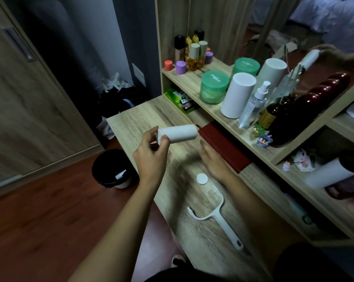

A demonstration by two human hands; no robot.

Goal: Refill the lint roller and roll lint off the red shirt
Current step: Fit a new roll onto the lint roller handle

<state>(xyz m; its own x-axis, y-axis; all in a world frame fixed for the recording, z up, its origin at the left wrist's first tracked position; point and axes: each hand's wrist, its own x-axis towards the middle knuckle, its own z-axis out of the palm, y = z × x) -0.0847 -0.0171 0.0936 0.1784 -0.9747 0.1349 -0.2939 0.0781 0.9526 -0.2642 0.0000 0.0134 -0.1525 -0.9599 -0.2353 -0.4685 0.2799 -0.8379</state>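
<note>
My left hand point(151, 153) grips one end of a white lint refill roll point(179, 133), held level above the wooden desk point(135, 123). My right hand point(211, 159) hovers flat and open over the desk, fingers apart, blurred by motion, beside a dark red book-like object point(226, 146). The white lint roller handle point(214, 216), with no roll on it, lies on the desk near me. A small white round cap point(202, 178) lies between the handle and my right hand. No red shirt is in view.
Shelves at the right hold green jars point(213, 87), white cylinders point(238, 95), a spray bottle point(255, 104), dark bottles and small figurines. A black waste bin point(113, 169) stands on the floor left of the desk. A wardrobe door fills the left side.
</note>
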